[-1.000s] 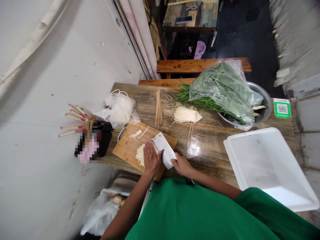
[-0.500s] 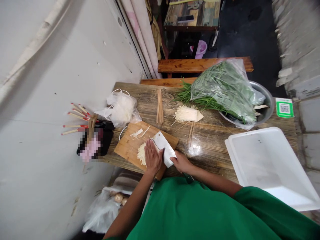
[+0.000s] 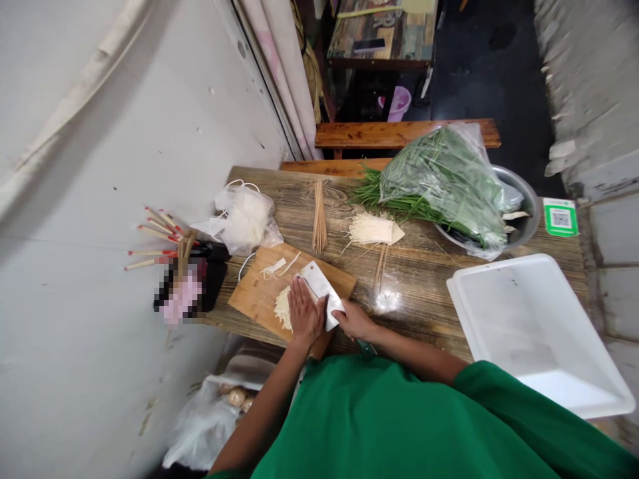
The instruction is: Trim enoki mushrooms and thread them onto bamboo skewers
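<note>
My left hand [image 3: 305,313] lies flat, fingers stretched forward, over white enoki mushrooms [image 3: 282,308] on a wooden cutting board [image 3: 249,286]. Most of what is under the palm is hidden. My right hand [image 3: 353,320] is closed on a cleaver [image 3: 322,290], whose wide metal blade stands tilted just beside my left hand. A green handle end shows below the right wrist. Several loose enoki strands [image 3: 273,267] lie at the far side of the board. Beyond the board, a larger enoki bunch [image 3: 374,229] rests on the table.
Bamboo skewers [image 3: 319,216] lie behind the board, with a few more [image 3: 380,267] at its right. A plastic bag [image 3: 247,216] sits at the left. Bagged green chives [image 3: 439,179] overlap a metal bowl [image 3: 526,193]. A white tray [image 3: 529,319] occupies the right side.
The cleaver and my right hand have shifted slightly left, closer to my left hand, and the blade looks narrower, more upright. My left hand stays in place on the mushrooms.
</note>
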Demonstrator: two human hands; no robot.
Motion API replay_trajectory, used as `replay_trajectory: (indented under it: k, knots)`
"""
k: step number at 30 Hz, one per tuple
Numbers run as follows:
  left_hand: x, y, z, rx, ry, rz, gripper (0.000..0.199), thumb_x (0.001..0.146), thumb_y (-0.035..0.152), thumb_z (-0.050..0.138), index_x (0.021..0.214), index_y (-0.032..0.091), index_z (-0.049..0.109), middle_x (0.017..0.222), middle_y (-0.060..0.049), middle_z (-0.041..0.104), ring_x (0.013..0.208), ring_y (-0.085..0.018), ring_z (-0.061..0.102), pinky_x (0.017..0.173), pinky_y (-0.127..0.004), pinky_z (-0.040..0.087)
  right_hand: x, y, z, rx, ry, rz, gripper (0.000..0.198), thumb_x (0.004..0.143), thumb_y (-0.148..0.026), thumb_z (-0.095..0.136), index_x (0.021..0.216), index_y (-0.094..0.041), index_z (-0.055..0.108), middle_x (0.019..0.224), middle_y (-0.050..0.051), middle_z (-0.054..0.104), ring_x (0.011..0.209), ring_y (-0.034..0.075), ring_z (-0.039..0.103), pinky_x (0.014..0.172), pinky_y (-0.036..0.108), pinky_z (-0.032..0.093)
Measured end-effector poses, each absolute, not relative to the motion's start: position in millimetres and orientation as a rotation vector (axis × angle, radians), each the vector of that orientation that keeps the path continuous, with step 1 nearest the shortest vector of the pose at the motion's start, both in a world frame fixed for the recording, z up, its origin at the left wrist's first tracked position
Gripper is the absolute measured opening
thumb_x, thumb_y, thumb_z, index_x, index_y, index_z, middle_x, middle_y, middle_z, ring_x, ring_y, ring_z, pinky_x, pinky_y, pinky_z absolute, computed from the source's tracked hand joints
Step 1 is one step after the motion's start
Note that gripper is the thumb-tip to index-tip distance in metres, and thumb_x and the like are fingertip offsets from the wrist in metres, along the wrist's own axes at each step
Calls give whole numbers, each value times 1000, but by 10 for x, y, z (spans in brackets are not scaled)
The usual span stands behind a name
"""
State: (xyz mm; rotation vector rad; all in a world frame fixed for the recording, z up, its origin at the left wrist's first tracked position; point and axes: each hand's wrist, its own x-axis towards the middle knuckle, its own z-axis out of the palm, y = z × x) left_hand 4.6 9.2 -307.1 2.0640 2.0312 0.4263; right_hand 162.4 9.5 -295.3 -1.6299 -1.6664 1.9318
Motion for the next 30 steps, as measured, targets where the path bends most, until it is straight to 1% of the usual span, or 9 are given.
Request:
replay_trajectory:
  k: [6, 10, 13, 17, 20, 23, 26, 30]
  knots:
    - [41, 73, -3029, 2096, 2019, 401, 75, 87, 43, 39, 140, 2, 7, 146, -26, 14, 136, -30, 6, 108, -52, 16, 1577, 68, -2968, -1619, -1638, 1946, 15, 92, -30, 37, 95, -17, 41, 52, -7, 46, 34, 8, 46, 33, 16, 34]
    - [26, 56, -3014, 2106, 2003, 399, 77, 86, 45, 41, 140, 3, 6, 147, -25, 12, 136, -30, 5, 108, -53, 16, 1593, 26, -2896, -1621, -1671, 1930, 14, 92, -29, 35, 96, -16, 40, 54, -6, 49, 36, 8, 48, 35, 16, 35]
    - [6, 41, -3007, 2093, 1997, 413, 76, 86, 44, 40, 140, 3, 5, 147, -26, 11, 136, -30, 4, 108, -53, 16, 1568, 17, -2809, -1654, -1726, 1879, 15, 92, -28, 35, 97, -15, 42, 58, -4, 52, 39, 9, 49, 39, 18, 36]
    - [-22, 27, -2986, 2085, 1990, 436, 75, 87, 43, 39, 141, 4, 2, 147, -25, 10, 136, -31, 4, 107, -55, 18, 1530, 33, -2675, -1721, -1829, 1774, 15, 91, -27, 40, 95, -14, 47, 65, 1, 57, 54, 12, 56, 52, 21, 39]
    - [-29, 40, -2957, 2080, 1981, 457, 74, 88, 41, 38, 140, 4, 1, 147, -25, 9, 136, -30, 4, 107, -55, 17, 1516, 56, -2587, -1751, -1911, 1687, 16, 90, -26, 41, 95, -13, 49, 77, 6, 61, 71, 16, 59, 62, 24, 40]
    - [-26, 57, -2928, 2072, 1974, 481, 72, 89, 38, 37, 141, 5, 0, 148, -24, 7, 136, -29, 3, 108, -55, 15, 1499, 77, -2517, -1766, -1991, 1602, 17, 90, -24, 40, 98, -12, 49, 89, 10, 62, 84, 19, 58, 70, 26, 38]
    - [-26, 56, -2917, 2060, 1974, 508, 69, 90, 35, 36, 141, 8, -3, 148, -22, 5, 136, -28, 2, 108, -55, 15, 1472, 89, -2452, -1765, -2059, 1551, 18, 90, -23, 39, 100, -12, 49, 94, 12, 62, 87, 21, 58, 71, 27, 37]
    - [-44, 45, -2923, 2042, 1983, 543, 69, 90, 32, 35, 141, 8, -5, 148, -22, 4, 136, -28, 1, 108, -55, 15, 1436, 94, -2366, -1758, -2114, 1513, 18, 89, -21, 39, 101, -12, 49, 93, 12, 62, 86, 21, 59, 69, 26, 37]
